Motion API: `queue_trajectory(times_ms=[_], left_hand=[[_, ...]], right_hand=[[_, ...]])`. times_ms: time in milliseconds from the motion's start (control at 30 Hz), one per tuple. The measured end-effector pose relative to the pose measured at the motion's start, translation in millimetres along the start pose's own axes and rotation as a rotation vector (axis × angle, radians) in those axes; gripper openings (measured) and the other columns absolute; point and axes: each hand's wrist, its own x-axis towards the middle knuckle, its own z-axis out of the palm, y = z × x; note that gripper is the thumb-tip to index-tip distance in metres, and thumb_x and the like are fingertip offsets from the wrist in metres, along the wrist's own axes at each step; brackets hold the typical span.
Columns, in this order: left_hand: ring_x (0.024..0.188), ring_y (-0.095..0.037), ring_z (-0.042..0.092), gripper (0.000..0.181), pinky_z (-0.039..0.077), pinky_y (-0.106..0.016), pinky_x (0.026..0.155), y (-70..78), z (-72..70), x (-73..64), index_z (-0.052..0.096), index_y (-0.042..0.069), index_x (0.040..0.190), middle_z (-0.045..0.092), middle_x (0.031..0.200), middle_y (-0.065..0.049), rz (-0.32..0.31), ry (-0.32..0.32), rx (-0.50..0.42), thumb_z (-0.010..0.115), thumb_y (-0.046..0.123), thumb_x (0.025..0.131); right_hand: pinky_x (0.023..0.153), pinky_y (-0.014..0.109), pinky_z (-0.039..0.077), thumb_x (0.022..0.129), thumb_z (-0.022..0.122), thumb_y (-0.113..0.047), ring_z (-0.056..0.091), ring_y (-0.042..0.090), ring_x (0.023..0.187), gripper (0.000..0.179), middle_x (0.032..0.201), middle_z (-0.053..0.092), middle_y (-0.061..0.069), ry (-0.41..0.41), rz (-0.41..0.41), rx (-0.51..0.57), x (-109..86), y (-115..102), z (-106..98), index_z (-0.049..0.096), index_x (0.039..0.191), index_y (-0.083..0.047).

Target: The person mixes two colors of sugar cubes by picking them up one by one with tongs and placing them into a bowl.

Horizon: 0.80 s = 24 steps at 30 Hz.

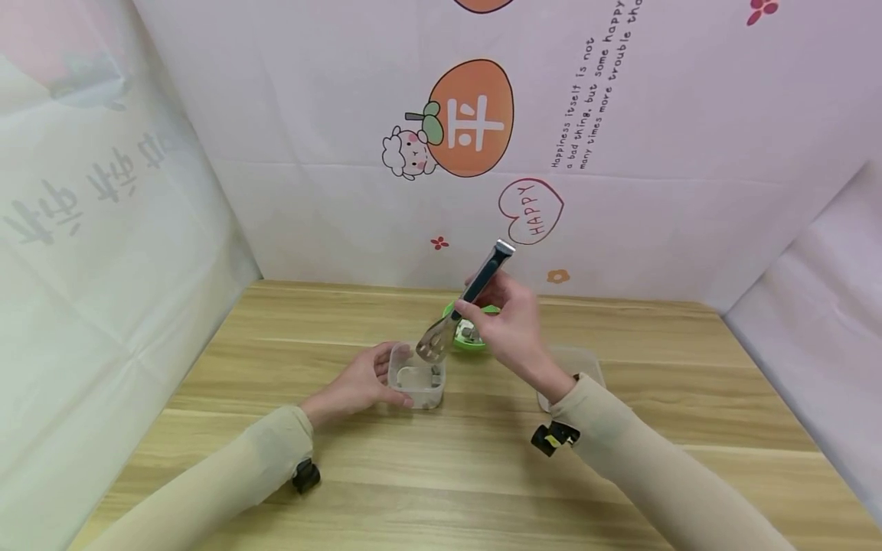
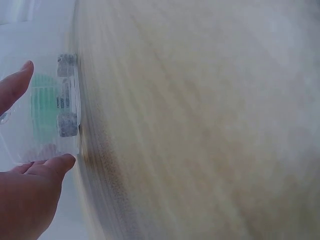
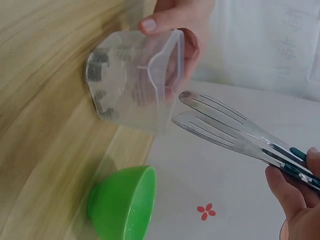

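Observation:
My left hand grips a clear plastic container by its sides, thumb at the near side and fingers at the far side. The container stands upright on the table with several small grey lumps at its bottom. In my right hand is a pair of metal tongs with slotted ends and dark green handles. The tong ends point down over the container's rim, slightly apart, with nothing visible between them. Behind the container sits a green bowl; some grey pieces show inside it in the head view.
A second translucent container lies on the wooden table at the right, partly hidden under my right forearm. A white printed cloth rises along the table's back edge, with more white cloth at both sides.

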Motion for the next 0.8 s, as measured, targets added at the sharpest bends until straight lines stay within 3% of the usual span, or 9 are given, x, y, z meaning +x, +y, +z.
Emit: queue_trajectory(times_ms=[400,800], left_hand=[[0.141,-0.038,0.050,0.095,0.045,-0.047,0.116,-1.5,0.4,0.0,0.038,-0.007,0.156,0.052,0.153,-0.023,0.012,0.000,0.009,0.091,-0.003,0.077],[0.143,-0.039,0.048,0.097,0.044,-0.046,0.117,0.0,0.6,0.6,0.039,-0.007,0.155,0.050,0.156,-0.023,0.003,0.010,0.028,0.093,-0.001,0.075]], right_hand=[[0.069,0.029,0.065,0.087,0.083,0.005,0.071,0.016,0.076,0.024,0.085,0.073,0.004,-0.158,-0.029,-0.066,-9.4,3,28,0.067,0.105,0.000],[0.070,0.023,0.064,0.089,0.080,0.008,0.071,0.013,0.076,0.025,0.085,0.072,0.003,-0.260,-0.090,-0.126,-11.5,9,38,0.063,0.101,-0.005]])
